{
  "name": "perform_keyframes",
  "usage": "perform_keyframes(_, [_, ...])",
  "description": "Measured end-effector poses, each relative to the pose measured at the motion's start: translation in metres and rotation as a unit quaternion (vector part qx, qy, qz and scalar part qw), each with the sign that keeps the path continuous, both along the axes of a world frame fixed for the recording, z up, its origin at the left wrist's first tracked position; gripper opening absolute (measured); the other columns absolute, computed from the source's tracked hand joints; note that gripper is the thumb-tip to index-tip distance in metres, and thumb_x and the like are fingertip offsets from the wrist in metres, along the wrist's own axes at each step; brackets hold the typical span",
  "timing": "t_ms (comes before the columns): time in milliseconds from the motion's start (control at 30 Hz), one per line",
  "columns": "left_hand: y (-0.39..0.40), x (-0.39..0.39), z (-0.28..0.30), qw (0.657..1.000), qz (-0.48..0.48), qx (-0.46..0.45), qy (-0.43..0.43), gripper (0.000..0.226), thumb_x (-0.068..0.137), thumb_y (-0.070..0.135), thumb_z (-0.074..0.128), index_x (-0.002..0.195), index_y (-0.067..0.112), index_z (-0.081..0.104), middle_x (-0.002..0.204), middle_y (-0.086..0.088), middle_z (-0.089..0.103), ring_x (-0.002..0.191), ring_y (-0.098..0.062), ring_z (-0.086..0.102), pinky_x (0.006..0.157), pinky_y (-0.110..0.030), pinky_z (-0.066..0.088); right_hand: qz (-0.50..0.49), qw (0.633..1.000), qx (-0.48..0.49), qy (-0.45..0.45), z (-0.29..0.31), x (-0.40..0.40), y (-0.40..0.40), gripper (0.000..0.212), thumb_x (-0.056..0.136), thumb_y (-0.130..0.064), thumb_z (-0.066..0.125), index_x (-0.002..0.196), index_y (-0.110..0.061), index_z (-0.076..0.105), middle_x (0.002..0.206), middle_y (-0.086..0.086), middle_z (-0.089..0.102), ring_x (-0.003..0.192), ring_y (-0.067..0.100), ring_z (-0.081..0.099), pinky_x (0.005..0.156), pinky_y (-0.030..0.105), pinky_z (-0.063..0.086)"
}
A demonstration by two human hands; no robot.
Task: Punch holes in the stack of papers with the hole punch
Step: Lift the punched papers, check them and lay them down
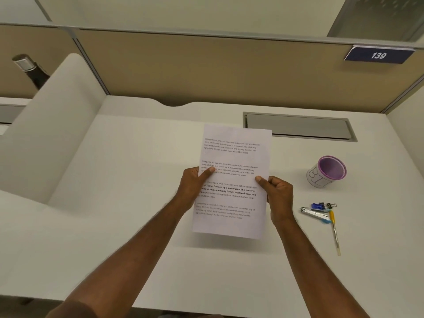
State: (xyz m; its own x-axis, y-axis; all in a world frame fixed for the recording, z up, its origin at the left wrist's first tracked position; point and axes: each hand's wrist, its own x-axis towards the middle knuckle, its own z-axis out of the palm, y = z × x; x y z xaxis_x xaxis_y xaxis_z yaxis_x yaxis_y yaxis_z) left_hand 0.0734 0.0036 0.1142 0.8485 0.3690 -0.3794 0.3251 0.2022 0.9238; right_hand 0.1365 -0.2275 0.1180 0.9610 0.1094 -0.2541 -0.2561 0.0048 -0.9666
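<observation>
White papers point(231, 180) with black print; purple-lined cup point(327, 172).

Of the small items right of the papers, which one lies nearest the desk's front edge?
The yellow-tipped pen; it extends toward the front edge, past the binder clips and nail clipper.

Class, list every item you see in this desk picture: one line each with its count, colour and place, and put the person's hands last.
stack of papers: one, white with black print, held above the desk centre
desk: one, white
pen cup: one, purple inside, right of the papers
binder clips: two, blue and black, near right
metal tool: one, silver, type unclear, beside the clips
pencil: one, yellow, near right
number plate: one, dark blue, partition
bottle: one, black, far left
left hand: grips the papers' left edge
right hand: grips the right edge
</observation>
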Motion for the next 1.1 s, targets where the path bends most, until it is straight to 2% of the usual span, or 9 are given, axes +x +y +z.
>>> perform_keyframes(100, [-0.001, -0.001, 0.0, 1.0, 0.009, 0.013, 0.007, 0.024, 0.091, 0.038, 0.072, 0.093, 0.014, 0.075, 0.089, -0.006, 0.08, 0.082, -0.025, 0.078, 0.073, -0.04, 0.063, 0.004, 1.0, -0.003, 0.004, 0.003, 0.002, 0.002, 0.024, 0.081, -0.016, 0.079, 0.059, -0.014, 0.068, 0.064, -0.002, 0.069, 0.054, 0.01, 0.059, 0.049, 0.019, 0.046])
perform_keyframes(300, [0.006, -0.005, 0.004, 0.998, 0.046, 0.022, 0.024, 0.039, 0.093, 0.04, 0.068, 0.09, 0.001, 0.072, 0.095, -0.017, 0.078, 0.088, -0.033, 0.075, 0.083, -0.048, 0.061, 0.03, 0.999, -0.015, 0.009, 0.006, 0.007, 0.01, 0.037, 0.081, -0.018, 0.079, 0.059, -0.001, 0.055, 0.059, 0.003, 0.056, 0.051, 0.014, 0.045, 0.046, 0.019, 0.036])
perform_keyframes(433, [0.02, -0.012, 0.006, 0.992, 0.122, 0.023, 0.022, 0.034, 0.093, 0.033, 0.069, 0.079, 0.002, 0.067, 0.082, -0.016, 0.07, 0.073, -0.027, 0.061, 0.067, -0.039, 0.05, 0.047, 0.998, -0.026, 0.013, 0.01, 0.008, 0.024, 0.042, 0.08, -0.017, 0.079, 0.059, 0.001, 0.048, 0.058, 0.004, 0.051, 0.051, 0.015, 0.04, 0.047, 0.021, 0.033])
perform_keyframes(533, [0.034, -0.018, 0.007, 0.986, 0.163, 0.03, 0.023, 0.023, 0.092, 0.026, 0.072, 0.086, 0.004, 0.075, 0.082, -0.01, 0.074, 0.072, -0.026, 0.067, 0.064, -0.036, 0.055, 0.047, 0.998, -0.031, 0.029, 0.012, 0.007, 0.04, 0.04, 0.079, -0.017, 0.08, 0.062, 0.003, 0.05, 0.059, 0.002, 0.054, 0.049, 0.012, 0.043, 0.048, 0.02, 0.035])
perform_keyframes(667, [0.059, -0.021, 0.007, 0.984, 0.171, 0.04, 0.022, 0.021, 0.091, 0.022, 0.074, 0.092, 0.002, 0.077, 0.088, -0.016, 0.076, 0.077, -0.032, 0.069, 0.074, -0.051, 0.058, 0.049, 0.997, -0.04, 0.044, 0.013, 0.006, 0.066, 0.038, 0.079, -0.017, 0.081, 0.064, 0.001, 0.051, 0.064, 0.008, 0.053, 0.053, 0.016, 0.039, 0.049, 0.021, 0.029])
perform_keyframes(767, [0.083, -0.025, 0.007, 0.985, 0.16, 0.058, 0.02, 0.019, 0.091, 0.023, 0.073, 0.087, 0.004, 0.077, 0.082, -0.012, 0.076, 0.073, -0.03, 0.07, 0.073, -0.056, 0.059, 0.043, 0.996, -0.045, 0.058, 0.012, 0.003, 0.09, 0.037, 0.079, -0.017, 0.08, 0.063, -0.003, 0.05, 0.07, 0.013, 0.055, 0.061, 0.021, 0.042, 0.053, 0.026, 0.031])
perform_keyframes(833, [0.102, -0.029, 0.006, 0.985, 0.154, 0.069, 0.019, 0.018, 0.091, 0.023, 0.073, 0.083, 0.006, 0.077, 0.072, -0.004, 0.074, 0.066, -0.023, 0.069, 0.065, -0.048, 0.059, 0.042, 0.996, -0.041, 0.068, 0.01, -0.002, 0.107, 0.031, 0.08, -0.016, 0.08, 0.07, 0.001, 0.056, 0.075, 0.015, 0.057, 0.067, 0.025, 0.047, 0.058, 0.031, 0.035])
perform_keyframes(933, [0.132, -0.035, 0.004, 0.987, 0.142, 0.072, 0.018, 0.019, 0.091, 0.021, 0.073, 0.081, 0.006, 0.076, 0.058, 0.009, 0.07, 0.05, -0.006, 0.063, 0.046, -0.022, 0.049, 0.041, 0.994, -0.031, 0.092, 0.006, -0.009, 0.136, 0.025, 0.081, -0.014, 0.079, 0.076, -0.004, 0.057, 0.081, 0.017, 0.059, 0.073, 0.029, 0.051, 0.066, 0.036, 0.039])
perform_keyframes(1100, [0.182, -0.045, -0.004, 0.984, 0.152, 0.086, 0.03, 0.015, 0.088, 0.02, 0.076, 0.08, 0.008, 0.074, 0.07, 0.0, 0.073, 0.056, -0.011, 0.065, 0.049, -0.019, 0.048, 0.043, 0.992, -0.026, 0.114, -0.001, -0.021, 0.187, 0.024, 0.082, -0.013, 0.078, 0.068, -0.006, 0.06, 0.081, 0.016, 0.068, 0.07, 0.026, 0.057, 0.062, 0.031, 0.043])
